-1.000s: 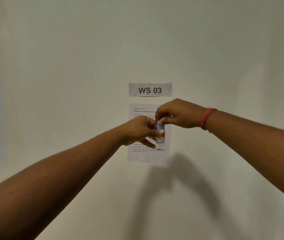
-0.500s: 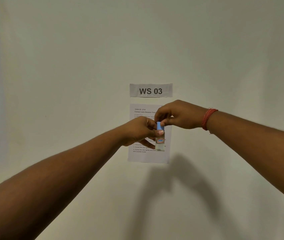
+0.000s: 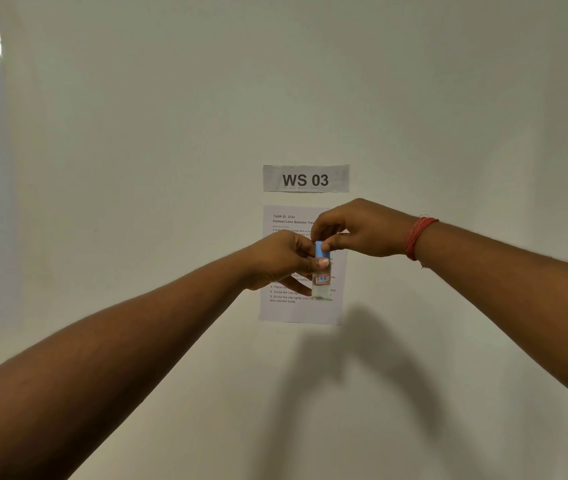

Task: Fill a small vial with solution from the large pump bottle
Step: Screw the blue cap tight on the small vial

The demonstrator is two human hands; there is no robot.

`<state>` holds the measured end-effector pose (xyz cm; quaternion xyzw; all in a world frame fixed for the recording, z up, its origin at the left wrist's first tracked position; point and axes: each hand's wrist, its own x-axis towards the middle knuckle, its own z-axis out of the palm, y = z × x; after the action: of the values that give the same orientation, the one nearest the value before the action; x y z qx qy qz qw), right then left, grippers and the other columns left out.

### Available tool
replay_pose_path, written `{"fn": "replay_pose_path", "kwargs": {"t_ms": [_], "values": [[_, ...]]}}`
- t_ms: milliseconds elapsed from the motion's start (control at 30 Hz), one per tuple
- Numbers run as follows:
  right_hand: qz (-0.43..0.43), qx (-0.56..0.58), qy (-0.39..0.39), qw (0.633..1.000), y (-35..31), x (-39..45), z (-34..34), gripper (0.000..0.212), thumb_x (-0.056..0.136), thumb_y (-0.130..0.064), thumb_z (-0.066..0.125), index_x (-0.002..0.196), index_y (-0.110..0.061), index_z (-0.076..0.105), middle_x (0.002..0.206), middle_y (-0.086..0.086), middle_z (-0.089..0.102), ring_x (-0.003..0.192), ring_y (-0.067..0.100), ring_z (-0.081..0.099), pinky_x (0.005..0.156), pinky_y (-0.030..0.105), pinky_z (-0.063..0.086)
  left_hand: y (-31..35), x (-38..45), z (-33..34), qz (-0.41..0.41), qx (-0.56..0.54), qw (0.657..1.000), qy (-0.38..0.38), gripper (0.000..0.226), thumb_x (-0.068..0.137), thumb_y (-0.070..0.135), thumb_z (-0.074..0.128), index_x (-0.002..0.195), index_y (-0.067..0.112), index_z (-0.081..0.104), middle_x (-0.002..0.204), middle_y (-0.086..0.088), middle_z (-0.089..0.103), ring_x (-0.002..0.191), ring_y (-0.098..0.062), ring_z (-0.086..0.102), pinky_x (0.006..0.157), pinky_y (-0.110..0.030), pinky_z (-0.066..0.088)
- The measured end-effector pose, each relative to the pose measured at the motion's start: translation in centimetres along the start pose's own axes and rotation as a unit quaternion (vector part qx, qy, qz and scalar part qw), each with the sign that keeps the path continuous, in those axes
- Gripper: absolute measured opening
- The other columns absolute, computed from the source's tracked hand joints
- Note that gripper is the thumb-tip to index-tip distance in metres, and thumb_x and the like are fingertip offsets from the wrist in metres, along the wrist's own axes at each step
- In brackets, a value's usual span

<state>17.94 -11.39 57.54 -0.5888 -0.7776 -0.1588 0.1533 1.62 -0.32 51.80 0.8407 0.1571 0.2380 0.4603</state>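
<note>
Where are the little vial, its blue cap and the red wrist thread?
vial (image 3: 322, 287), head view, on the clear glass body below the label.
blue cap (image 3: 320, 251), head view, on the cap's front side.
red wrist thread (image 3: 418, 237), head view, on the middle of the band.

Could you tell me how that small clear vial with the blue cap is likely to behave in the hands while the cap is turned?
The vial looks rigid, clear and smooth, so it is probably slippery. The left hand grips only its upper part, so it may twist as the right hand pinches the blue cap. It is small, so likely light.
</note>
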Motion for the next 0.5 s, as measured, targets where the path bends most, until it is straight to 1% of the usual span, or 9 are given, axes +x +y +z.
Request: {"fn": "replay_pose_path", "kwargs": {"t_ms": [67,167,300,400,467,500], "values": [[-0.001,0.0,-0.001,1.0,0.01,0.01,0.14,0.015,0.091,-0.028,0.067,0.106,-0.027,0.067,0.098,-0.011,0.07,0.092,0.003,0.063,0.079,0.019,0.047,-0.09,0.01,-0.01,0.0,-0.001,1.0,0.0,0.018,0.094,0.017,0.07,0.107,0.007,0.075,0.104,-0.011,0.078,0.098,-0.022,0.076,0.074,-0.036,0.064],[-0.001,-0.013,0.012,1.0,0.01,0.08,0.32,0.014,0.09,-0.033,0.067,0.101,-0.024,0.068,0.093,-0.01,0.07,0.087,0.005,0.062,0.075,0.021,0.047,-0.22,0.02,0.02,0.005,0.0,1.0,-0.005,0.023,0.094,0.017,0.07,0.112,0.003,0.073,0.106,-0.012,0.078,0.099,-0.022,0.076,0.075,-0.036,0.064],[0.01,-0.037,0.019,0.999,0.07,0.13,0.63,0.021,0.09,-0.042,0.063,0.097,-0.023,0.066,0.088,-0.006,0.068,0.082,0.01,0.061,0.072,0.028,0.051,-0.27,0.03,0.07,0.004,0.005,1.0,-0.007,0.024,0.095,0.015,0.069,0.114,0.0,0.072,0.106,-0.014,0.078,0.098,-0.022,0.076,0.076,-0.038,0.064],[0.02,-0.027,0.018,0.999,0.19,0.12,0.72,0.025,0.09,-0.044,0.063,0.106,-0.025,0.066,0.093,-0.007,0.068,0.087,0.01,0.062,0.077,0.03,0.052,-0.27,0.04,0.08,0.006,0.003,1.0,-0.006,0.024,0.095,0.015,0.069,0.114,0.0,0.072,0.106,-0.015,0.077,0.098,-0.023,0.076,0.074,-0.036,0.064],[0.019,-0.01,0.02,1.0,0.3,-0.02,0.57,0.026,0.091,-0.04,0.063,0.113,-0.027,0.065,0.099,-0.009,0.069,0.092,0.008,0.062,0.081,0.027,0.051,-0.26,0.08,0.03,0.006,0.005,1.0,-0.006,0.025,0.095,0.016,0.069,0.114,0.0,0.072,0.107,-0.015,0.077,0.099,-0.024,0.076,0.074,-0.036,0.064],[0.014,0.0,0.019,1.0,0.35,-0.11,0.49,0.024,0.091,-0.038,0.064,0.112,-0.027,0.066,0.1,-0.01,0.069,0.093,0.006,0.062,0.082,0.026,0.051,-0.27,0.12,0.02,0.005,0.007,1.0,-0.006,0.025,0.095,0.016,0.069,0.114,0.001,0.072,0.108,-0.015,0.077,0.099,-0.023,0.076,0.074,-0.036,0.064]]}}
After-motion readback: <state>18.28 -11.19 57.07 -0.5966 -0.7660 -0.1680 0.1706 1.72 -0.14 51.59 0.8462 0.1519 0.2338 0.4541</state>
